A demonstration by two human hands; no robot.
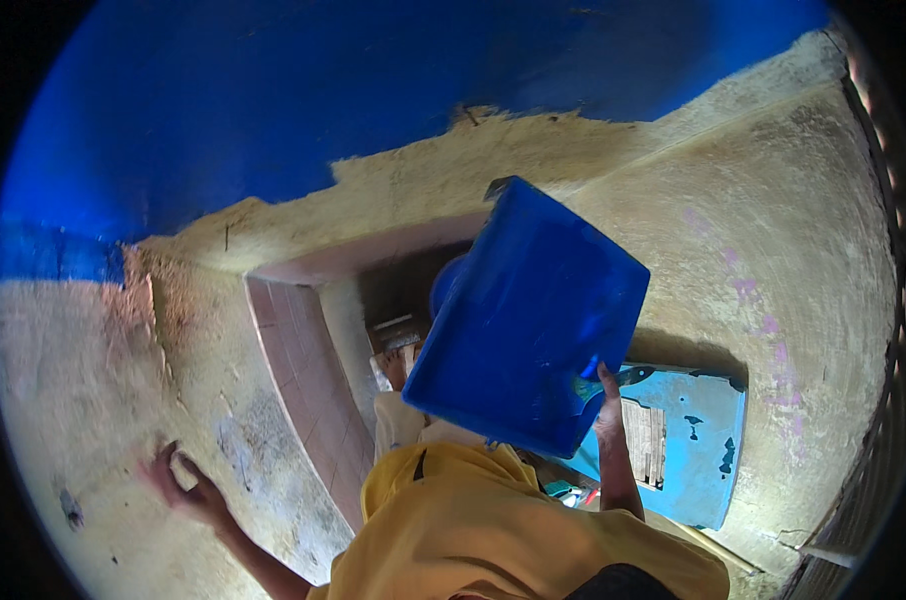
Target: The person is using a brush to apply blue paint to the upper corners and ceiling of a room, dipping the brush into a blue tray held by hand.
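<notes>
A rectangular blue plastic tray (pixel 533 320) with raised edges is held up tilted in front of my body. My right hand (pixel 610 415) grips its lower right edge, the thumb over the rim and the other fingers mostly hidden. Away from the tray, my left hand (pixel 188 485) is stretched out at the far left, near the rough wall. Its fingers are curved and apart, slightly blurred, with nothing between them. Part of a round blue thing (pixel 445 285) shows behind the tray; its kind is hidden.
A turquoise piece of furniture (pixel 708 440) with chipped paint stands at the right against the bare plaster wall (pixel 753 230). Pinkish tiles (pixel 318 390) line a raised border on the left. Blue paint (pixel 303 90) covers the upper wall. A bare foot (pixel 394 370) shows beside the tray.
</notes>
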